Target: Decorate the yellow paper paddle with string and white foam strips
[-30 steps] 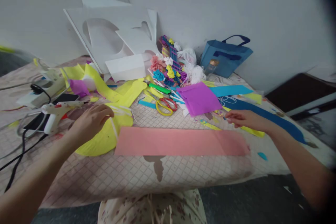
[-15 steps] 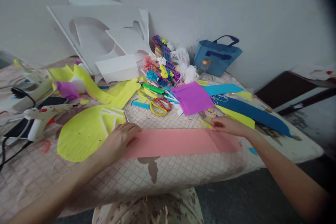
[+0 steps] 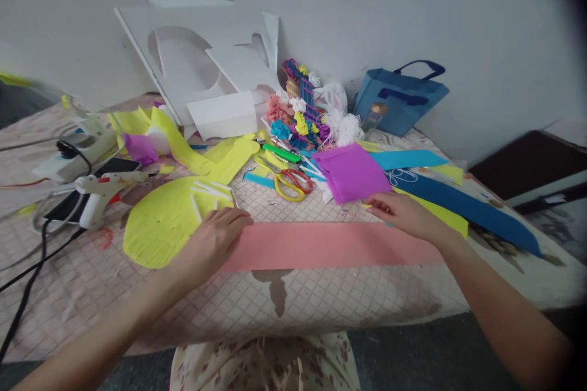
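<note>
A long pink paper strip [image 3: 316, 245] lies flat along the front of the table. My left hand [image 3: 224, 232] rests on its left end, fingers stretched out and lying flat. Above the strip's right part is my right hand [image 3: 397, 212], its fingertips closed around a small yellow scrap [image 3: 366, 206] that mostly hides behind them. Just beyond those fingertips lies a folded purple paper [image 3: 353, 174]. A round yellow sheet [image 3: 158, 226] with several white sticks on it sits left of my left hand. Scissors [image 3: 290, 186] with yellow and red handles lie beyond the strip.
At the left are a white glue gun [image 3: 98, 192], a power strip [image 3: 73, 159] and cables. White cut boards [image 3: 183, 67] lean on the wall. Crumpled paper flowers [image 3: 288, 116], a green cutter [image 3: 282, 153] and a blue bag [image 3: 398, 101] stand behind. Blue strips [image 3: 472, 201] lie right.
The view has shifted, so everything sits farther right. My right hand has moved slightly away from me, off the strip's far edge toward the purple paper. My left hand stays on the pink strip.
</note>
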Demonstrator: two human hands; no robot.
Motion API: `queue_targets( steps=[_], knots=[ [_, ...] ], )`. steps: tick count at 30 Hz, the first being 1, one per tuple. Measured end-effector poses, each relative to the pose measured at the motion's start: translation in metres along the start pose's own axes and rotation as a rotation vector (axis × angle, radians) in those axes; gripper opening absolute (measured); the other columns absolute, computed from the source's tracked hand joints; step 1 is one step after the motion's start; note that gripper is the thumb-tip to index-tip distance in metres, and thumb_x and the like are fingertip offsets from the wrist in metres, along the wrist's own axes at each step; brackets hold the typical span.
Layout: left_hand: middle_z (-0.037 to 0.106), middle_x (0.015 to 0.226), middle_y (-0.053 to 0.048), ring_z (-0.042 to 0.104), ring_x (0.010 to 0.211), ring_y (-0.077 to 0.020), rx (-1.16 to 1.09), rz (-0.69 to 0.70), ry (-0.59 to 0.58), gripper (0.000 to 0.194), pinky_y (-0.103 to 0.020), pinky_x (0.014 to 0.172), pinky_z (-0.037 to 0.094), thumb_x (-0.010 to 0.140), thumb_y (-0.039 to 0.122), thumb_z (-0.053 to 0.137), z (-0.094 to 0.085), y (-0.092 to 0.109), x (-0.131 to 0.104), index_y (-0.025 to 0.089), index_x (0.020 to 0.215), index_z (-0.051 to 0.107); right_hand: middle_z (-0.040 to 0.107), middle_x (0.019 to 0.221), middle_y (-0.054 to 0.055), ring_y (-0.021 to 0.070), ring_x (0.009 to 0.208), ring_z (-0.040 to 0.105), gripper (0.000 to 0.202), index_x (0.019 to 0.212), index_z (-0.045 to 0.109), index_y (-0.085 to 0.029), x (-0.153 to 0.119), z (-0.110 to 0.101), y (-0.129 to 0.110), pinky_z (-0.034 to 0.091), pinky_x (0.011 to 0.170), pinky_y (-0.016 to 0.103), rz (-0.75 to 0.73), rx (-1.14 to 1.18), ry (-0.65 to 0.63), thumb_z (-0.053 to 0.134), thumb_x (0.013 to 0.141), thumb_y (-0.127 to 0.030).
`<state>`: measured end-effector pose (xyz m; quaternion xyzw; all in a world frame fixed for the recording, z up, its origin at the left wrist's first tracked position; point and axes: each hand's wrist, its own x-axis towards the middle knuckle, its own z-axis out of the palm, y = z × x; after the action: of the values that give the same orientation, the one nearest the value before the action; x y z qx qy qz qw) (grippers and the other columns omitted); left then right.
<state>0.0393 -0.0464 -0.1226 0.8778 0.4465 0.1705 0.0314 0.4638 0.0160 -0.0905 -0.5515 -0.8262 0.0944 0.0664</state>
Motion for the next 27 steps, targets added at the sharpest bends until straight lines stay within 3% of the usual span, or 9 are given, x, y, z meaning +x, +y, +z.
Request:
queue_targets(
  steps=[5, 8, 13, 18, 21, 27],
  knots=[
    [0.057, 0.128, -0.009, 0.056, 0.111, -0.0257, 0.147, -0.026, -0.099, 0.053, -0.044, 0.092, 0.046, 0.074, -0.003, 0.038, -0.023, -0.06, -0.018, 0.023, 0.111, 0.065, 0.07, 0.084, 0.004, 0.0179, 0.072, 0.062, 0.019, 0.096, 0.065, -0.022, 0.014, 0.009, -0.042, 0.042, 0.064, 0.028, -0.085, 0.058, -0.076, 0.05, 0.087, -0.03],
    [0.054, 0.134, -0.007, 0.056, 0.114, -0.0243, 0.092, 0.038, -0.162, 0.049, -0.043, 0.095, 0.046, 0.079, 0.0, 0.039, -0.023, -0.083, -0.02, 0.026, 0.11, 0.066, 0.069, 0.085, 0.003, 0.016, 0.072, 0.061, 0.016, 0.091, 0.064, -0.021, 0.036, 0.021, -0.076, 0.041, 0.063, 0.026, -0.173, 0.183, -0.085, 0.049, 0.088, -0.027],
    [0.064, 0.112, -0.01, 0.061, 0.102, -0.0223, 0.035, 0.082, -0.12, 0.023, -0.04, 0.091, 0.046, 0.089, 0.014, 0.046, -0.017, -0.089, -0.011, 0.019, 0.101, 0.064, 0.065, 0.087, 0.004, 0.0153, 0.077, 0.059, 0.009, 0.088, 0.06, -0.02, 0.092, 0.059, -0.152, 0.042, 0.07, 0.027, -0.428, 0.31, -0.049, 0.053, 0.087, -0.026],
    [0.065, 0.096, -0.008, 0.06, 0.09, -0.0222, 0.168, 0.026, -0.061, 0.017, -0.037, 0.082, 0.047, 0.09, 0.017, 0.047, -0.021, -0.096, -0.005, 0.018, 0.094, 0.064, 0.062, 0.105, 0.006, 0.0183, 0.085, 0.057, 0.025, 0.096, 0.053, -0.022, 0.132, 0.094, -0.213, 0.041, 0.066, 0.028, -0.435, 0.186, -0.007, 0.058, 0.082, -0.041],
    [0.063, 0.093, -0.008, 0.06, 0.089, -0.0224, 0.211, 0.005, -0.063, 0.018, -0.038, 0.083, 0.047, 0.09, 0.017, 0.046, -0.022, -0.102, -0.003, 0.017, 0.093, 0.063, 0.061, 0.104, 0.01, 0.0217, 0.083, 0.057, 0.035, 0.099, 0.052, -0.02, 0.142, 0.106, -0.226, 0.039, 0.062, 0.03, -0.398, 0.065, -0.004, 0.055, 0.081, -0.05],
    [0.056, 0.117, -0.012, 0.058, 0.102, -0.0237, 0.223, -0.044, -0.012, 0.039, -0.038, 0.086, 0.048, 0.085, 0.008, 0.038, -0.018, -0.103, 0.004, 0.016, 0.119, 0.056, 0.063, 0.093, 0.009, 0.0207, 0.08, 0.057, 0.011, 0.09, 0.055, -0.019, 0.149, 0.107, -0.221, 0.035, 0.062, 0.029, -0.38, 0.057, -0.019, 0.05, 0.084, -0.026]
  ],
)
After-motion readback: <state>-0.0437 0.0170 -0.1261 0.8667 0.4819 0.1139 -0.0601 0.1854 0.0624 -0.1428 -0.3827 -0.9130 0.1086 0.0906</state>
